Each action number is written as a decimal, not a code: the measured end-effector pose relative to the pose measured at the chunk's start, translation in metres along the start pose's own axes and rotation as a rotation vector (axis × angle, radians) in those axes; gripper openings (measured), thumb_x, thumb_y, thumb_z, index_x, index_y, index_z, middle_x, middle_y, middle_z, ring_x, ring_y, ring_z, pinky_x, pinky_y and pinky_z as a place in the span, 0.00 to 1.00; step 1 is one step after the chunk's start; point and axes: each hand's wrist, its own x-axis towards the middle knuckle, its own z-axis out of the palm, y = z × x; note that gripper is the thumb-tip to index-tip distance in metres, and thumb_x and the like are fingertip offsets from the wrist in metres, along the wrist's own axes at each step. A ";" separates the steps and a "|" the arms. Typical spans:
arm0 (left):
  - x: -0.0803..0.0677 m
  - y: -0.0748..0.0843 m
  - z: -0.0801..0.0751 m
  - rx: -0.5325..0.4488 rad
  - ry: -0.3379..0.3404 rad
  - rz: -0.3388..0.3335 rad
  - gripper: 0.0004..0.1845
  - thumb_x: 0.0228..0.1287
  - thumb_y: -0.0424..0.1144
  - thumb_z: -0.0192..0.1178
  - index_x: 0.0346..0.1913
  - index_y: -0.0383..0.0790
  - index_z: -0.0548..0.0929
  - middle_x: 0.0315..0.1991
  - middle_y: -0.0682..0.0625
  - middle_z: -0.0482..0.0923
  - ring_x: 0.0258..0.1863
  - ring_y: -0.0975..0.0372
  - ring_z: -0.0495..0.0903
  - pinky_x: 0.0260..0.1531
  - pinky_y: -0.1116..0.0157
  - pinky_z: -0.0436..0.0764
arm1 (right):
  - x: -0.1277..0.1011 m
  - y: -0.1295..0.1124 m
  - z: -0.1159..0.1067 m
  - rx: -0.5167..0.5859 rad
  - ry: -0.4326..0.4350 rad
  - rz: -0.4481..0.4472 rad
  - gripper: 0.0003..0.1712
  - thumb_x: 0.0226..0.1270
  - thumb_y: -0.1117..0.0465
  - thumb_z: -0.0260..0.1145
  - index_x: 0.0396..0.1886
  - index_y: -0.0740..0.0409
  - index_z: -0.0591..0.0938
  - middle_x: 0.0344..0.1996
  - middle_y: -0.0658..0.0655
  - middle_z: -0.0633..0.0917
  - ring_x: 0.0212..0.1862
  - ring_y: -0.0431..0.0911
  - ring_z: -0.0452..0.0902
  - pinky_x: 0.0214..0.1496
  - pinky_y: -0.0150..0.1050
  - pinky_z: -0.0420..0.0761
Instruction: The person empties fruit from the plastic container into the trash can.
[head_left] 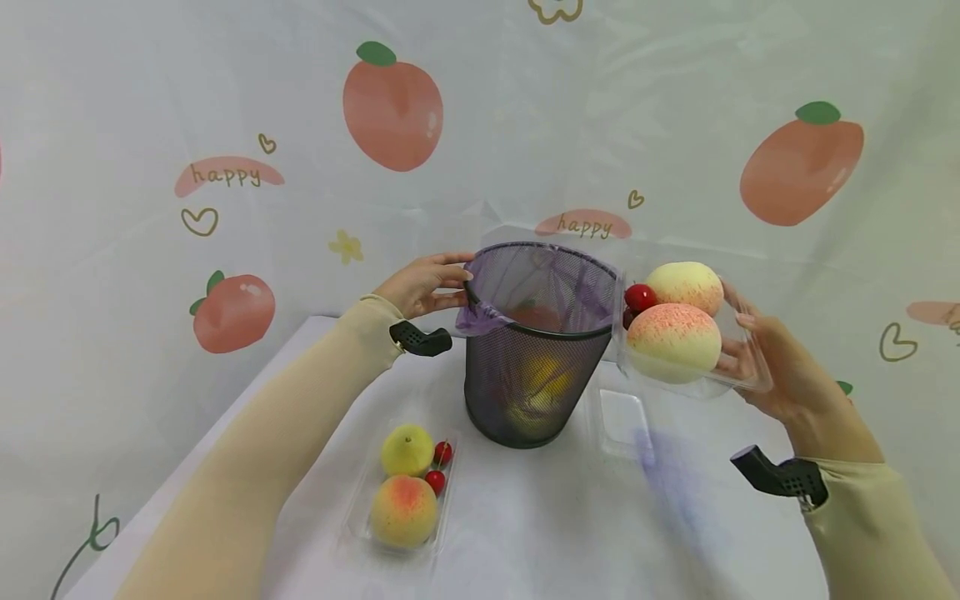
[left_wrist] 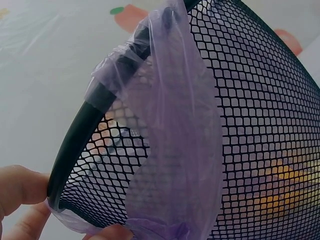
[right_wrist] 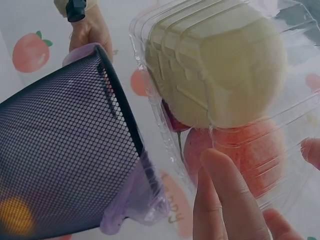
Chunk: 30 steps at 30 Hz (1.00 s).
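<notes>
A black mesh bin [head_left: 491,392] with a purple plastic bag [head_left: 483,318] folded over its rim stands on the table. My left hand [head_left: 423,286] grips the rim's left side, thumb and fingers on the rim and bag in the left wrist view. To the right of the bin, my right hand [head_left: 783,367] holds up a clear plastic box [head_left: 757,371]. The box is tilted toward the bin. Inside it are two peaches [head_left: 675,337] and a red cherry [head_left: 640,297], with something dark red partly hidden below. Yellow shapes [head_left: 547,379] show blurrily through the bin's mesh.
Left of the bin's front lies another clear box [head_left: 356,512] with a yellow fruit [head_left: 407,451], a peach [head_left: 403,511] and two cherries [head_left: 435,481]. A shallow clear tray [head_left: 622,417] lies behind to the right. A printed curtain [head_left: 465,100] hangs behind the white table [head_left: 547,533].
</notes>
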 end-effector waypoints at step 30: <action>-0.001 0.000 0.000 -0.004 -0.020 0.001 0.28 0.68 0.30 0.56 0.70 0.47 0.69 0.48 0.47 0.71 0.42 0.60 0.76 0.51 0.64 0.82 | 0.043 -0.025 0.016 -0.057 0.275 -0.072 0.37 0.73 0.56 0.52 0.75 0.28 0.51 0.59 0.56 0.72 0.52 0.57 0.82 0.46 0.44 0.86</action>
